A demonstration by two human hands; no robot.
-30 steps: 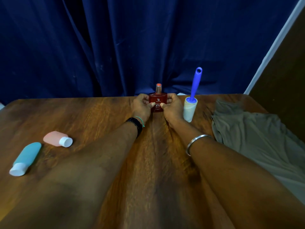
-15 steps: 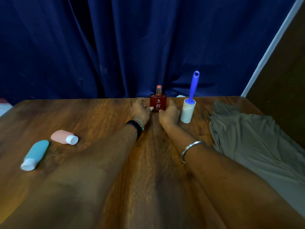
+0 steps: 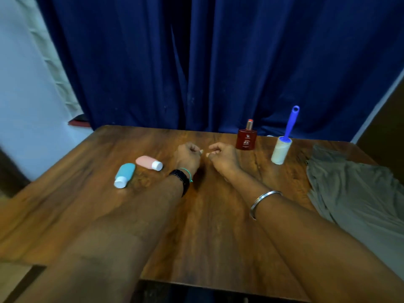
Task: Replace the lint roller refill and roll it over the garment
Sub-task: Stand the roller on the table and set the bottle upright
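Observation:
The lint roller (image 3: 282, 147) stands upright on its pale roll at the back right of the table, its blue handle pointing up. A grey-olive garment (image 3: 358, 195) lies spread on the table's right side. My left hand (image 3: 189, 155) and my right hand (image 3: 223, 157) rest on the wood near the middle, knuckles facing each other, fingers curled in and holding nothing. Both hands are well left of the roller and apart from it.
A dark red perfume bottle (image 3: 246, 137) stands just right of my right hand. A pink tube (image 3: 149, 162) and a teal tube (image 3: 123, 174) lie left of my left hand. The wooden table (image 3: 91, 206) ends at a blue curtain (image 3: 218, 62) behind.
Both hands let go of the red perfume bottle and drew back toward me, away from it. The camera has swung left, so everything sits further right in view.

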